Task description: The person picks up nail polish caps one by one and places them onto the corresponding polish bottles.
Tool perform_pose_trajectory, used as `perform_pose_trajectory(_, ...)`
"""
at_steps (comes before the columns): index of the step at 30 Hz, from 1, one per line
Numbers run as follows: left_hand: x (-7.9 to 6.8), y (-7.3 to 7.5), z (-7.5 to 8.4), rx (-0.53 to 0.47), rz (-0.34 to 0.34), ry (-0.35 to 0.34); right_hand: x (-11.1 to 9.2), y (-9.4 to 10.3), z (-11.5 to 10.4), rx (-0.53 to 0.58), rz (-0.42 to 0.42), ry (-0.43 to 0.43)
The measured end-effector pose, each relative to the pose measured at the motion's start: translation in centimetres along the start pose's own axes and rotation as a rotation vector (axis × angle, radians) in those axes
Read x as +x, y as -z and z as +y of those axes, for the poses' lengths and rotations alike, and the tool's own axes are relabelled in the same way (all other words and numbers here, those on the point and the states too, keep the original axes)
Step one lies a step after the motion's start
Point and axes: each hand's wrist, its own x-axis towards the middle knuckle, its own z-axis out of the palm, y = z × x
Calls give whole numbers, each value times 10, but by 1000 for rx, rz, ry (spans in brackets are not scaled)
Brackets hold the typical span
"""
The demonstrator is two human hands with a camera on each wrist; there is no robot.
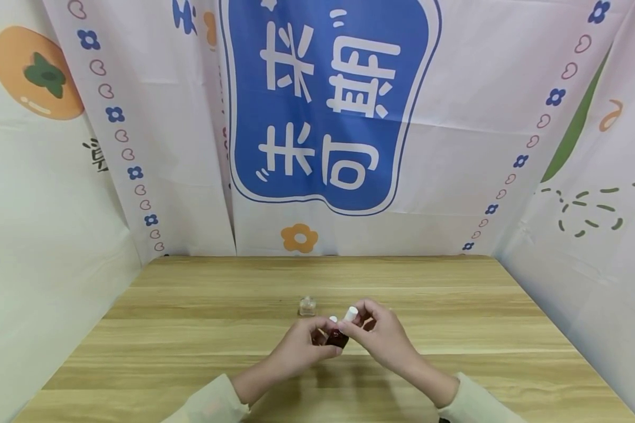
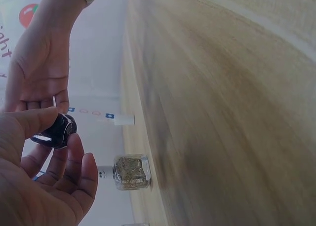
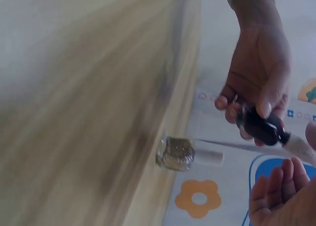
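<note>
My left hand (image 1: 303,345) grips a small dark nail polish bottle (image 2: 60,131) between thumb and fingers, above the wooden table. The bottle's white cap (image 1: 351,314) points up and to the right, between the thumb and fingers of my right hand (image 1: 382,333). In the right wrist view the dark bottle (image 3: 261,126) is tilted, with the cap (image 3: 298,148) in line with its neck. A second nail polish bottle (image 3: 177,153), filled with glitter and white-capped (image 3: 209,158), stands on the table just beyond the hands; in the head view the fingers mostly hide it.
A small clear glass bottle (image 1: 307,306) sits on the wooden table (image 1: 217,329), beyond the left hand. In the left wrist view a short white cylinder (image 2: 124,120) stands near the glitter bottle. Printed cloth (image 1: 455,176) closes off the back and sides.
</note>
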Motion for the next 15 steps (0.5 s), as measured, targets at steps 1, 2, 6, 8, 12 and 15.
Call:
perform_pose_trajectory(1, 0, 0, -1, 4, -2, 5, 0, 3, 0, -3, -22, -1)
perform_pose_trajectory(2, 1, 1, -2, 9, -4, 11, 1, 5, 0, -7, -46, 6)
perform_pose_trajectory(6, 2, 2, -5, 13, -10, 10, 6, 16, 2, 0, -145, 90)
perform_pose_trajectory(8, 2, 2, -6, 10, -16, -3, 7, 20, 3, 9, -186, 132)
perform_pose_trajectory(12, 1, 1, -6, -5, -30, -11, 9, 23, 5, 36, -226, 170)
perform_pose_trajectory(15, 1, 0, -6, -22, -36, -7, 9, 22, 6, 48, -228, 176)
